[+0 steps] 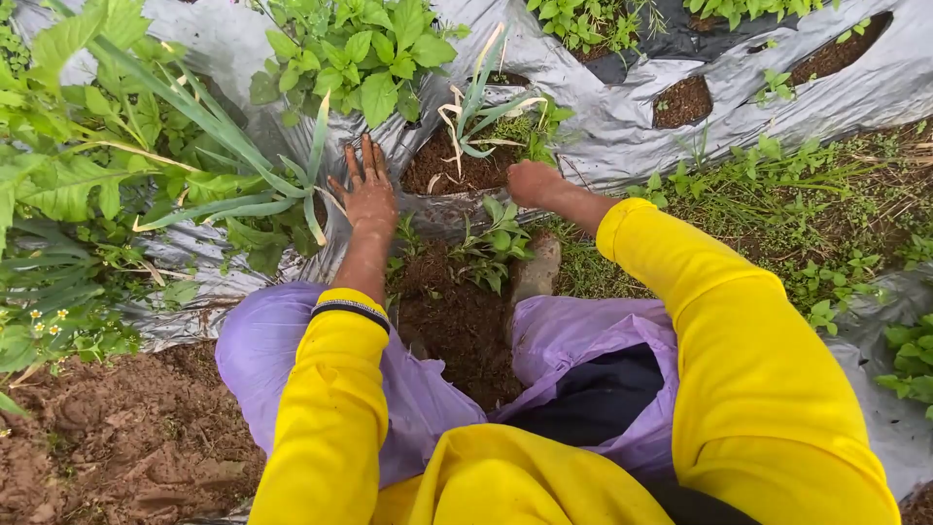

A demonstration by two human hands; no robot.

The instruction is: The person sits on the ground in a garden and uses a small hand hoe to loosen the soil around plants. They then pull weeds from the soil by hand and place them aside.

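Left hand [367,192]: fingers spread flat, palm down on the silver plastic mulch sheet [622,126], holding nothing. Right hand [532,182]: curled to a fist at the rim of the soil hole [457,167]; contents unclear. There, a pale-leaved seedling [481,112] stands, some blades yellowed.

Bare soil patch [457,321] at lower centre left open between purple-covered knees [282,360]. Passage upward blocked by small weed clump [491,248]. Upper centre hole in silver plastic mulch [603,126] crowded by pale-leaved plant [476,107]. Upper left closed off by long green leaves [233,146]. Right of frame seemingly freer, low weeds [777,224] only.
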